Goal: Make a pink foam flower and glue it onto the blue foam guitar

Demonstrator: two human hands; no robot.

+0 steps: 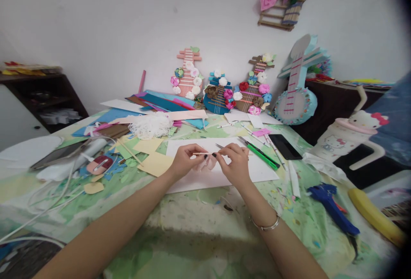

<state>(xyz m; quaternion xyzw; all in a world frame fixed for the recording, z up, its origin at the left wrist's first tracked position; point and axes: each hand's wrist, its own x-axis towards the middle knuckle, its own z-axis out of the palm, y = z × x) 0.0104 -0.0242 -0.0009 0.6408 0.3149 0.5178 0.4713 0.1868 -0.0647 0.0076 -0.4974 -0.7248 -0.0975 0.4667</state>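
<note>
Both hands meet over a white sheet of paper [257, 171] at the middle of the table. My left hand [183, 161] pinches a thin wooden stick [201, 154], held level. Its other end runs through the fingers of my right hand [236, 165], which is closed on it too. Between the fingertips a small pale pink paper piece [210, 162] hangs at the stick; how it is gripped is partly hidden. Just right of my right hand lie a green utility knife [265, 155] and a dark pointed tool [219, 146], partly covered by my fingers.
Yellow paper squares [156, 164], paper scraps and a white shredded-paper heap [150, 125] lie left. Paper-flower instruments [218, 93] stand behind. At right are a phone [285, 146], a blue glue gun [334, 208], a yellow banana-shaped object [374, 215] and a cup [342, 138].
</note>
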